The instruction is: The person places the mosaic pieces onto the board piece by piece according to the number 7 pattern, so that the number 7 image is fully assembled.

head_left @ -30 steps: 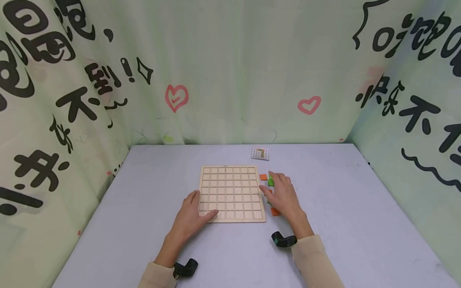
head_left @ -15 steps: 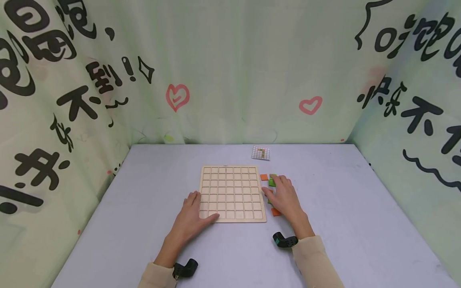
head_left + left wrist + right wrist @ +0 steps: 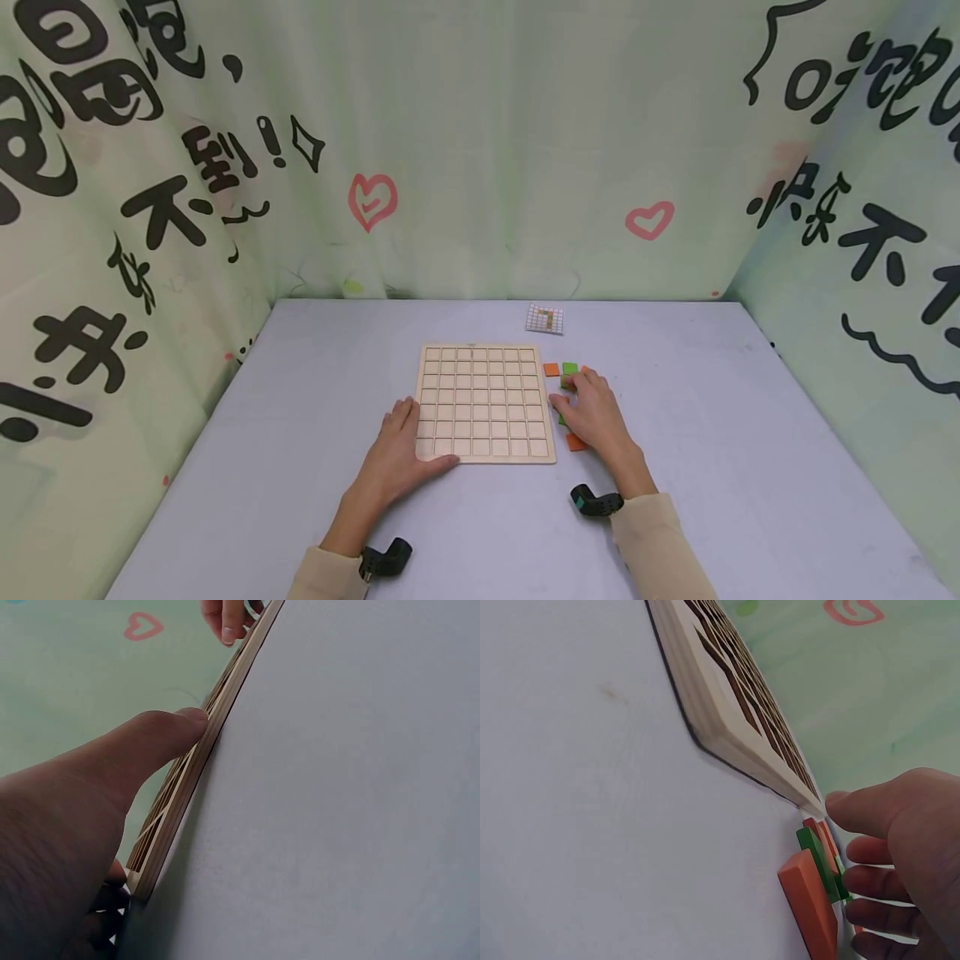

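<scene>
A square wooden grid board (image 3: pixel 483 404) lies on the table with its cells showing bare wood. My left hand (image 3: pixel 397 454) is at its near left corner: the thumb lies along the near edge and the fingers touch the left side. Beside the right edge, my right hand (image 3: pixel 596 412) is over a group of small square tiles, fingers slightly bent and thumb apart. Orange tile (image 3: pixel 551 369) and green tile (image 3: pixel 570 367) lie beyond the fingertips; another orange tile (image 3: pixel 808 900) lies nearer the wrist. The hand partly hides several tiles; whether its fingertips touch one is unclear.
Behind the board lies a small card (image 3: pixel 544 320) printed with a grid and a few coloured squares. A pale curtain (image 3: pixel 495 150) with dark writing and red hearts stands around the table (image 3: pixel 315 358). Each wrist wears a black camera (image 3: pixel 596 502).
The right hand's fingers have drawn back slightly toward me and to the right, uncovering the far green tile and part of an orange one. The left hand has stayed at the board's corner.
</scene>
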A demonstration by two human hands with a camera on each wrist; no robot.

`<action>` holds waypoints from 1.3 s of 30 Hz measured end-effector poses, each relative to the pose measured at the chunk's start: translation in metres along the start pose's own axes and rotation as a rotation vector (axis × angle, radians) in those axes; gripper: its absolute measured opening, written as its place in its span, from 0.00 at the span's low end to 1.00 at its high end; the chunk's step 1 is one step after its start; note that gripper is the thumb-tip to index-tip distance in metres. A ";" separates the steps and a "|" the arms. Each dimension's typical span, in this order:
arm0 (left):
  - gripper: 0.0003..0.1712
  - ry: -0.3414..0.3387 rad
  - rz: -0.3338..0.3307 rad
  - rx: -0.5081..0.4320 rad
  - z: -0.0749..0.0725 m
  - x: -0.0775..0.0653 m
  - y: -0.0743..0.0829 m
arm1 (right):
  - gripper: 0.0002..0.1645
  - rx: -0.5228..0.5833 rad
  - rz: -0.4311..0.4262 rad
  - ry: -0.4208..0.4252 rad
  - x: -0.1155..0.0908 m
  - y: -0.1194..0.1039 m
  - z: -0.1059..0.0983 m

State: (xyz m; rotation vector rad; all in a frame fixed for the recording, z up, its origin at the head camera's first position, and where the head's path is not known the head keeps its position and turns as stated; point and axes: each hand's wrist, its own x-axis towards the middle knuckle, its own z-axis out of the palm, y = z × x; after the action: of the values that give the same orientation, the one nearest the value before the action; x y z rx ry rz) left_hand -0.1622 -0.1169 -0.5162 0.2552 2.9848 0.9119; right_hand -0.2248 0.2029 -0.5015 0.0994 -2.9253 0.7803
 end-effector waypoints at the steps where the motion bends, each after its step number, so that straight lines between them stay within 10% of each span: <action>1: 0.66 0.001 0.000 0.006 0.000 0.000 0.000 | 0.26 0.000 -0.004 0.001 0.000 0.000 0.000; 39: 0.68 0.013 0.000 0.034 -0.001 -0.001 0.000 | 0.18 0.037 -0.022 -0.053 0.004 0.008 0.002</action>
State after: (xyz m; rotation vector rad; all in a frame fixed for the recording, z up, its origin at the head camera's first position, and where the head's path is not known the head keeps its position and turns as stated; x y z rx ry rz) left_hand -0.1610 -0.1175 -0.5158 0.2505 3.0148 0.8661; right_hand -0.2297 0.2086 -0.5070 0.1572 -2.9547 0.8411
